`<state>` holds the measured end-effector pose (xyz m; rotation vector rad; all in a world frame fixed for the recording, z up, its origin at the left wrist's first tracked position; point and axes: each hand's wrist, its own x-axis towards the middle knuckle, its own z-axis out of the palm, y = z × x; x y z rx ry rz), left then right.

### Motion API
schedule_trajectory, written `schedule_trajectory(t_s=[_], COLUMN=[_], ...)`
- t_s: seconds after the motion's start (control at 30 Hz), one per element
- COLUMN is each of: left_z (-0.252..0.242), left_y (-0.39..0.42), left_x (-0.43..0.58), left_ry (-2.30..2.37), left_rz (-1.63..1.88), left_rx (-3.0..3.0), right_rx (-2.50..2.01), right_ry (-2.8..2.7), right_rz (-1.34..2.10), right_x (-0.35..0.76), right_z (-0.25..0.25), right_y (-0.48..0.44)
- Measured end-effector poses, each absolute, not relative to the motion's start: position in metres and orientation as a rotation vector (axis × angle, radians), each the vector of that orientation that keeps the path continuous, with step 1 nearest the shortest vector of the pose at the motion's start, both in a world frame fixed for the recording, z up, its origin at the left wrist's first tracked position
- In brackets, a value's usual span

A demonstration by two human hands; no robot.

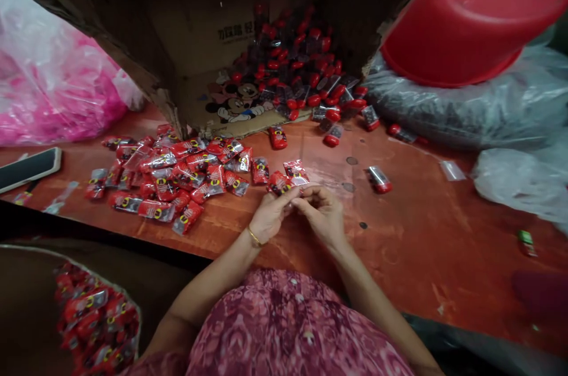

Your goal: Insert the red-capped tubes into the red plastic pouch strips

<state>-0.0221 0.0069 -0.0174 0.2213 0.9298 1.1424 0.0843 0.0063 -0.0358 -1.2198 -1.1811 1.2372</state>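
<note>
My left hand (271, 214) and my right hand (320, 212) meet over the reddish table (412, 234), fingers pinched together on a small clear plastic bag (306, 188) that I can barely make out. Just beyond the fingertips lie two red packed packets (288, 176). A heap of several red packets (173, 175) spreads to the left of my hands. Small red-capped items (302, 68) spill from a tipped cardboard box (213, 45) straight ahead; one loose red-capped item (379, 179) lies to the right of my hands.
A phone (29, 168) lies at the left edge. A pink plastic bag (53, 86) sits behind it. A red basin (470, 15) rests on clear bags (488, 104) at the right. A bag of packed packets (93, 317) stands at lower left.
</note>
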Motion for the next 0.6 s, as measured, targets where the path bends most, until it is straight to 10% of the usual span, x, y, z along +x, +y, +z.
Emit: schedule_trajectory(t_s=[0.4, 0.6], left_z=[0.017, 0.009], left_y=[0.045, 0.039], left_x=[-0.098, -0.070], left_ry=[1.129, 1.092], left_rz=[1.457, 1.404], left_rx=[-0.066, -0.201], right_rx=[-2.074, -2.259], right_ry=[-1.574, -1.809], right_rz=[0.060, 0.116], right_x=[0.180, 0.219], right_z=[-0.037, -0.055], right_y=[0.046, 0.064])
